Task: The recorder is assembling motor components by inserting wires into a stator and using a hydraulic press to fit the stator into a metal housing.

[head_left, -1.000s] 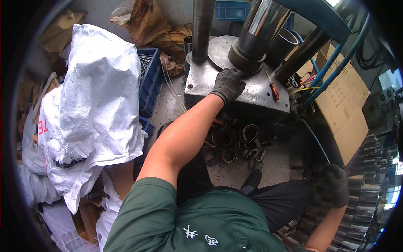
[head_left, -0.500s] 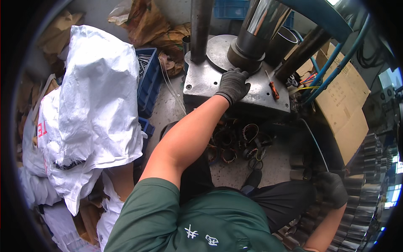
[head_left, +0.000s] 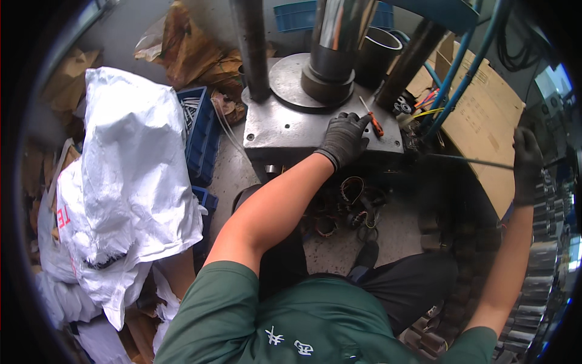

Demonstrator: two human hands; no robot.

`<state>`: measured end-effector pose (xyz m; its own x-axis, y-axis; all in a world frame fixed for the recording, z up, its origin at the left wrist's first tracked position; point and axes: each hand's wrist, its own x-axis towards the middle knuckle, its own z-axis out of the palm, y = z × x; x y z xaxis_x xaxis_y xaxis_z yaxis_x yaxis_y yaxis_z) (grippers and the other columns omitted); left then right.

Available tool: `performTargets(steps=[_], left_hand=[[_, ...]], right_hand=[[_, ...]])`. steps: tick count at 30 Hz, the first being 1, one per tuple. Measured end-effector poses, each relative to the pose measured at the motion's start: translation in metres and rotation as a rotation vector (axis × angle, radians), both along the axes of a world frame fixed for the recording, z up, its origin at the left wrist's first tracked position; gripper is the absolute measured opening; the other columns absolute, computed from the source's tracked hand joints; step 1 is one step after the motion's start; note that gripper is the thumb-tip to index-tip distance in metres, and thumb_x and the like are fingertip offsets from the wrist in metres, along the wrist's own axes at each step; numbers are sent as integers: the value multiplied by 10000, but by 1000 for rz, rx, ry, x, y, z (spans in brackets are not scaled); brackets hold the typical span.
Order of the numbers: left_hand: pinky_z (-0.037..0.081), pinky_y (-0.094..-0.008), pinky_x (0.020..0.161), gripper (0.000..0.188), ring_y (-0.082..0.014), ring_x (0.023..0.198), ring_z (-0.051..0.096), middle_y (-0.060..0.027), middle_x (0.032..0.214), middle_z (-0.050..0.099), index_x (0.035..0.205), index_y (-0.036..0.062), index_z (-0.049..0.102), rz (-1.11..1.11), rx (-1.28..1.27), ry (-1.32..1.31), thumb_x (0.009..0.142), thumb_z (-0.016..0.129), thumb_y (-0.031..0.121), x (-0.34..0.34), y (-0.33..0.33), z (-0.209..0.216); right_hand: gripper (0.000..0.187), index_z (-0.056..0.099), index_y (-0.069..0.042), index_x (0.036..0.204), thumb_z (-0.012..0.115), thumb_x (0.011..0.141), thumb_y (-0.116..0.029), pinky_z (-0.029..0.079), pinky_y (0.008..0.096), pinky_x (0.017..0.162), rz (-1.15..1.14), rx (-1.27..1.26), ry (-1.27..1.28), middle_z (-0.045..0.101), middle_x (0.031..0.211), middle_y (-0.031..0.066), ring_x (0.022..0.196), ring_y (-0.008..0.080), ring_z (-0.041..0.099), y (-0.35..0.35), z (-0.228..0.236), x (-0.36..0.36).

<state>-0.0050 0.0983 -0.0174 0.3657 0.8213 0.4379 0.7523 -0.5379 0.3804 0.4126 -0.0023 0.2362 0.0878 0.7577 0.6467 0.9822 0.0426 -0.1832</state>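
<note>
My left hand (head_left: 346, 140), in a dark grey glove, rests on the front part of the steel press table (head_left: 273, 124). Its fingers lie apart on the metal, with nothing visible in them. Just beyond the fingertips is a screwdriver (head_left: 376, 125) with an orange-red handle. Behind it, a shiny press ram (head_left: 339, 36) with a dark collar (head_left: 327, 85) stands over a round plate (head_left: 285, 79). At the right, my gloved right hand (head_left: 528, 167) is closed round the end of a thin dark lever rod (head_left: 470, 160) reaching out from the press side.
White woven sacks (head_left: 136, 151) and a blue crate (head_left: 203, 136) of metal parts stand left. Wire-wound rings (head_left: 351, 209) lie on the floor under the press. Blue hoses (head_left: 467, 67) and cardboard (head_left: 485, 115) are at the right, above stacked metal cylinders (head_left: 533, 273).
My right hand has risen with the lever rod, which swung from steeply sloping to nearly level. My left hand has drawn back from the collar toward the screwdriver. The view has shifted slightly.
</note>
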Motion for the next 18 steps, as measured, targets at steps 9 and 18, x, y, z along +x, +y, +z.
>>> performTargets(steps=[9,18], left_hand=[[562,-510,896,325,-388,1078,686,-174,1170,735,1235,202,759,-36,69,154,927,690,282,62,32,-1],[511,-495,1048,601,-399,1236,640,-209,1348,654,1472,110,576,35,59,102,950,719,369,47,62,6]], right_hand=[[436,766,-66,1016,664,1000,-490,562,453,874,-183,-19,-143,771,1003,177,985,380,739,43,19,-9],[505,771,-73,1101,607,999,-540,567,455,954,-275,-155,-172,779,1067,180,1040,348,744,45,22,-10]])
